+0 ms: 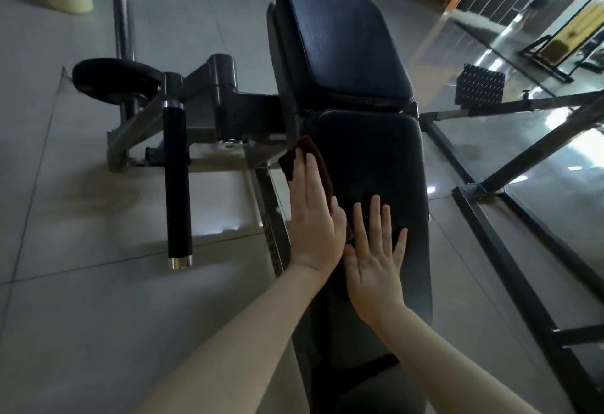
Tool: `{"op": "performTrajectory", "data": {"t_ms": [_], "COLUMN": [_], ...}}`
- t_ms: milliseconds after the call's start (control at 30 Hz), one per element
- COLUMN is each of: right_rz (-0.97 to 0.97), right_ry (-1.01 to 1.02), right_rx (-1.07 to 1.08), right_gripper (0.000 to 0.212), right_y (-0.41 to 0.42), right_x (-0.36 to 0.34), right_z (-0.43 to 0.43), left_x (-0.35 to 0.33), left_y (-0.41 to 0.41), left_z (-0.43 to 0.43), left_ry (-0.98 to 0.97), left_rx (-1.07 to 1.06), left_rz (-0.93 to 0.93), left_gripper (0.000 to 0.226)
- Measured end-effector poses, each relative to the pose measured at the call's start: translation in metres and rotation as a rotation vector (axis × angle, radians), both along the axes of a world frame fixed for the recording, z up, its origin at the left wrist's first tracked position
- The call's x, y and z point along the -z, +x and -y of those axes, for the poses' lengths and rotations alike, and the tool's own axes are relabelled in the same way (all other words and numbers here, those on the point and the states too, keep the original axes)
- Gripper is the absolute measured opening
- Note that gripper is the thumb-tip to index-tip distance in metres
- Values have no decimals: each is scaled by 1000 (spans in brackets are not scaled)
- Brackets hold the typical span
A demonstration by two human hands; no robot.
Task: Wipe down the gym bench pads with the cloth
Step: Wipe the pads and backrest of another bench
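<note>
The brown cloth (312, 148) is pressed against the 9 o'clock edge of the near pad (376, 158) by the left grip (315, 217), whose fingers are laid straight and together over it. The right grip (376, 266) is laid flat on the same pad, just at 3 o'clock of the left, fingers straight and spread, nothing held. The far pad (343, 47) adjoins at 12 o'clock. A black handle (178, 184) is seen at 9 o'clock.
</note>
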State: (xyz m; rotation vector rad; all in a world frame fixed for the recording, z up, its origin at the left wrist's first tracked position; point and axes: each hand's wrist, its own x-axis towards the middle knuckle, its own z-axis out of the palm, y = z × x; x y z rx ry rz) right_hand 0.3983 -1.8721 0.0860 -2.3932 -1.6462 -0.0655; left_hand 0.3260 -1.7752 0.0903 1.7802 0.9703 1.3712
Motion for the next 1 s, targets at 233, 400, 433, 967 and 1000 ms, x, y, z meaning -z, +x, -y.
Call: {"op": "performTrajectory", "data": {"t_ms": [233, 400, 433, 967, 1000], "right_rz": [43, 39, 35, 20, 10], "right_ry": [153, 180, 177, 218, 226], "right_rx": [24, 29, 33, 25, 18], "right_gripper": [54, 56, 57, 64, 64], "right_y": [-1, 0, -1, -2, -2], "right_x": [13, 14, 13, 14, 14], "right_z": [-3, -5, -5, -2, -2], "left_x": [-3, -10, -11, 59, 64], "left_y": [-4, -10, -13, -42, -39], "left_z": [1, -1, 1, 56, 55], "left_ry": [-73, -251, -269, 137, 167], "left_rx": [125, 249, 279, 419, 398], "left_rz": [108, 244, 280, 208, 183], "left_gripper": [75, 90, 89, 59, 60]}}
